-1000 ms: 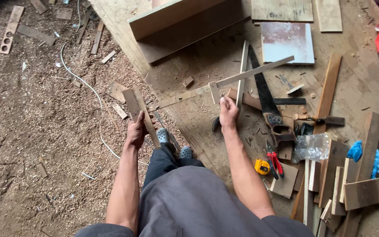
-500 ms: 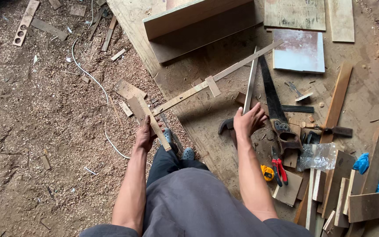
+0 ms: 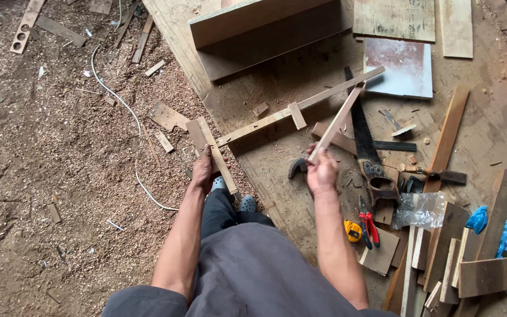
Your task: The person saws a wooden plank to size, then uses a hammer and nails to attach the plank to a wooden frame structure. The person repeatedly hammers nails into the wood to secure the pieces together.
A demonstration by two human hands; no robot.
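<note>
1. A white cable (image 3: 125, 111) snakes across the sawdust floor (image 3: 42, 176) on the far left.
2. The left hand (image 3: 202, 170) is closed around a flat wood piece (image 3: 209, 149), which points away from the person and lies just beside the board edge.
3. A long strip (image 3: 265, 120) with a small cross block (image 3: 296, 115) lies slantwise on the plywood (image 3: 277, 176), between the two hands.
4. The right hand (image 3: 322, 171) grips the lower end of a thin slat (image 3: 337, 122), raised and tilted up to the right.
5. A hammer head (image 3: 296, 167) lies just left of that hand.
6. A handsaw (image 3: 364, 141) lies to the right, with pliers (image 3: 368, 223) and a yellow tape measure (image 3: 352, 230) nearer the person.
7. Offcuts (image 3: 465, 258) pile up at the far right.
</note>
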